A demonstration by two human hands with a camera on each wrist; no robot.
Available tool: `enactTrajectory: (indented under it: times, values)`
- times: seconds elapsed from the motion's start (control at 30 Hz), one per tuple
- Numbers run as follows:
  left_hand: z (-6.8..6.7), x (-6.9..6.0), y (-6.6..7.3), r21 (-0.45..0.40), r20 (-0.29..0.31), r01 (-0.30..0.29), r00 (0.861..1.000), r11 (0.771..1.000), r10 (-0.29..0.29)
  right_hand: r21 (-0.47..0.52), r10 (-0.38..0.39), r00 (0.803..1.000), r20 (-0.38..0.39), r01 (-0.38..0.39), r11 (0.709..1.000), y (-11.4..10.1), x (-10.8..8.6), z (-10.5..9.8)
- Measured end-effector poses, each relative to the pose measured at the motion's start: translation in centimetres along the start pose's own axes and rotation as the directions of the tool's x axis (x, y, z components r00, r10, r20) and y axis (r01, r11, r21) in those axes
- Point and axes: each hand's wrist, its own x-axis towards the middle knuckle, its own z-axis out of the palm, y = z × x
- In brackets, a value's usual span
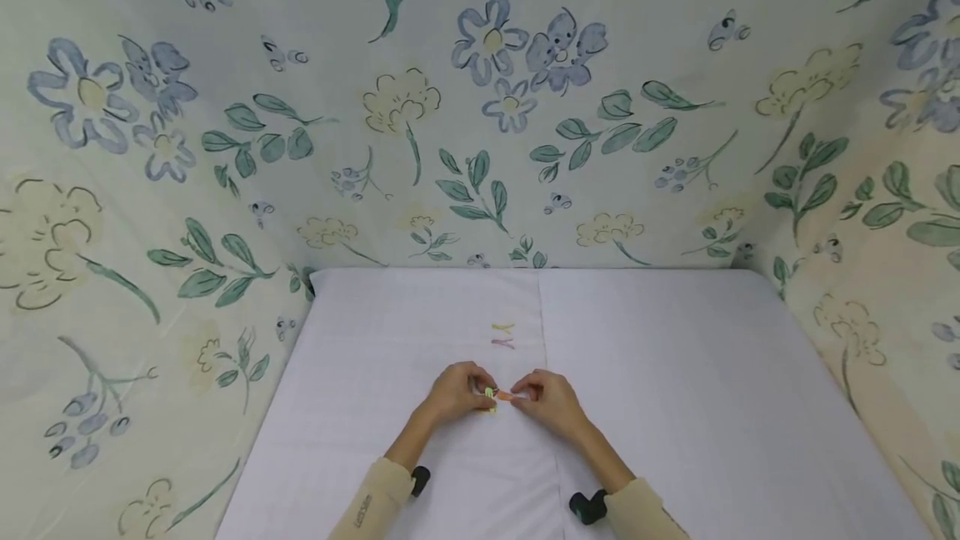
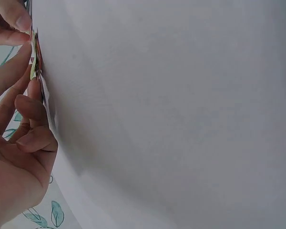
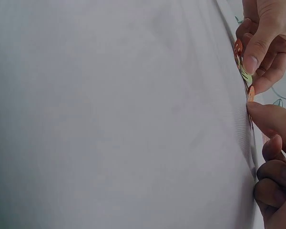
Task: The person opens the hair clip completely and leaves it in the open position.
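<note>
Close together over the cloth, both hands work on small, flat coloured pieces that look like hair clips. My left hand (image 1: 456, 394) pinches a yellow-green clip (image 3: 246, 75) between thumb and fingers. A red-orange piece (image 3: 238, 46) also shows at that hand's fingers. My right hand (image 1: 551, 402) pinches an orange clip (image 1: 504, 396) by its right end, with its other end close to the left hand's clip. Whether the two clips are joined cannot be made out. In the left wrist view, the pieces are seen edge-on between the fingertips.
Beyond the hands, a small yellow forked piece (image 1: 503, 327) and a pink forked piece (image 1: 503, 343) lie on the white cloth-covered table (image 1: 660, 357). A crease runs down the cloth near the right hand. Floral fabric (image 1: 480, 190) hangs behind and at both sides.
</note>
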Motion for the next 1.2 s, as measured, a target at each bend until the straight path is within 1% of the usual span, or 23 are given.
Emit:
enactTrajectory:
  times: [0.07, 0.17, 0.4, 0.57, 0.7, 0.8, 0.87, 1.0, 1.13, 1.2]
  values:
    - [0.1, 0.0, 0.2, -0.001, 0.011, -0.008, 1.0, 1.0, 0.008, -0.003, -0.006, 1.0, -0.003, 0.006, 1.0, 0.0, 0.0, 0.0]
    - [0.3, 0.0, 0.4, 0.003, 0.012, -0.02, 1.0, 1.0, 0.02, -0.009, -0.02, 1.0, -0.014, 0.02, 1.0, 0.0, -0.1, 0.0]
    - [0.5, 0.2, 0.7, 0.033, -0.001, -0.015, 1.0, 0.999, 0.015, -0.001, -0.102, 0.993, -0.063, 0.102, 0.995, 0.5, 0.0, -0.2]
    - [0.9, 0.0, 0.8, 0.035, -0.027, -0.047, 0.998, 0.998, 0.048, 0.003, -0.088, 0.994, -0.057, 0.088, 0.996, 0.7, -0.1, -0.4]
    - [1.2, -0.2, 0.9, 0.031, -0.033, -0.061, 0.998, 0.998, 0.062, 0.008, -0.074, 0.996, -0.052, 0.075, 0.997, 0.7, -0.1, -0.4]
    - [1.4, -0.4, 1.1, 0.05, -0.04, -0.063, 0.997, 0.997, 0.065, 0.0, -0.088, 0.995, -0.044, 0.088, 0.996, 0.7, -0.2, -0.3]
    - [1.4, -0.4, 1.2, 0.058, -0.048, -0.076, 0.996, 0.995, 0.078, -0.011, -0.096, 0.994, -0.042, 0.096, 0.995, 0.7, -0.1, -0.2]
    - [1.4, -0.5, 1.4, 0.066, -0.046, -0.087, 0.995, 0.994, 0.09, -0.019, -0.085, 0.995, -0.045, 0.085, 0.996, 0.6, -0.1, -0.1]
    - [1.5, -0.4, 1.2, 0.072, -0.036, -0.081, 0.996, 0.994, 0.083, -0.017, -0.061, 0.997, -0.038, 0.06, 0.998, 0.5, -0.1, -0.1]
    - [1.6, -0.3, 1.2, 0.077, -0.038, -0.086, 0.995, 0.993, 0.089, -0.019, -0.059, 0.998, -0.038, 0.058, 0.998, 0.6, -0.1, -0.1]
